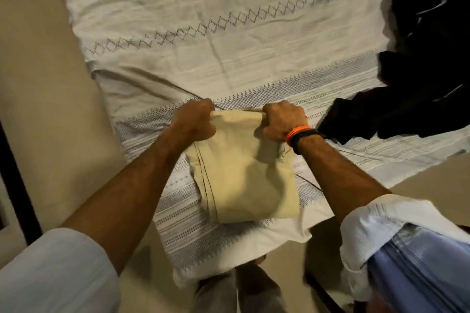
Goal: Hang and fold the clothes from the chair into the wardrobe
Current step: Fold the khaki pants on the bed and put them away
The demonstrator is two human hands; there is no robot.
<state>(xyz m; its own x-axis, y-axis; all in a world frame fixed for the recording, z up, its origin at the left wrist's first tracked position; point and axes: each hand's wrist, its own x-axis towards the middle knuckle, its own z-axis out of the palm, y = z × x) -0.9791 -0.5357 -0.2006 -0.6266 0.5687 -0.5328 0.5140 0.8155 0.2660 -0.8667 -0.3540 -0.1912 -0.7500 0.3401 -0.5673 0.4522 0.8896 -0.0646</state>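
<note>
A folded beige garment (244,175) lies on the near corner of the bed. My left hand (195,122) grips its far left edge with curled fingers. My right hand (282,122), with orange and black bands at the wrist, grips the far right edge the same way. A crumpled black garment (417,68) lies on the bed at the right, apart from both hands. A light blue cloth (417,272) hangs over my right forearm near the elbow.
The bed is covered with a white patterned sheet (203,33) that reaches the upper edge of view. Beige floor (38,84) runs along the left side. A dark frame (17,185) stands at the left edge. My feet (241,287) show below the bed corner.
</note>
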